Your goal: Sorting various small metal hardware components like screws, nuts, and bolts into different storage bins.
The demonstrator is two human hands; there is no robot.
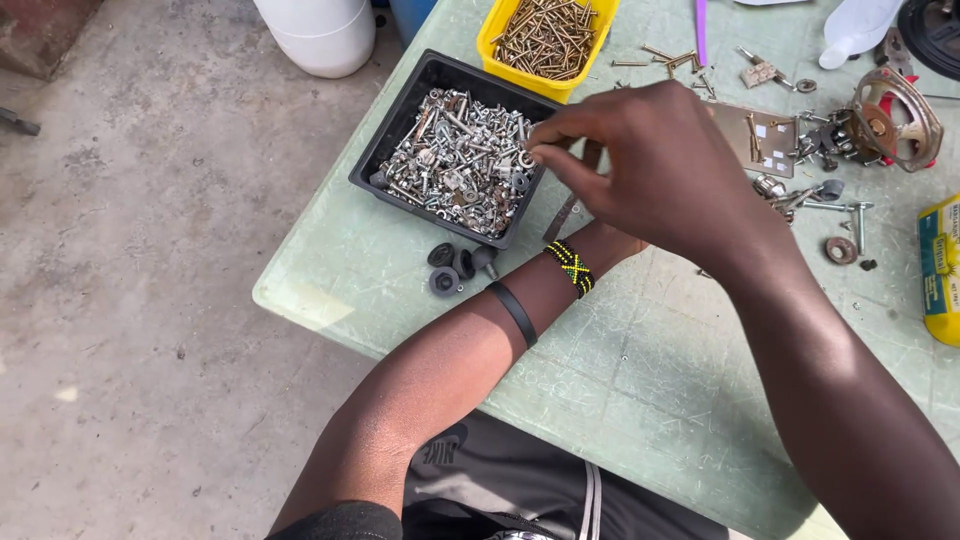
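Observation:
My right hand (650, 165) reaches in from the right over the near right corner of a black tray (392, 128) filled with silvery screws, nuts and washers (460, 160). Its thumb and fingers are pinched on a small silvery piece at the tray's edge. My left forearm comes up from the bottom, with a black band and a beaded bracelet (572, 268) on the wrist. My left hand (603, 243) is almost wholly hidden under the right hand. A thin metal strip (567, 212) shows just beside it.
A yellow tray of brass-coloured screws (548, 38) stands behind the black one. Several dark rubber feet (455, 265) lie in front of it. Loose screws, a metal plate (760, 135), a red-and-metal motor part (890, 120) and a yellow box (940, 265) sit at right. A white bucket (320, 35) stands on the concrete floor.

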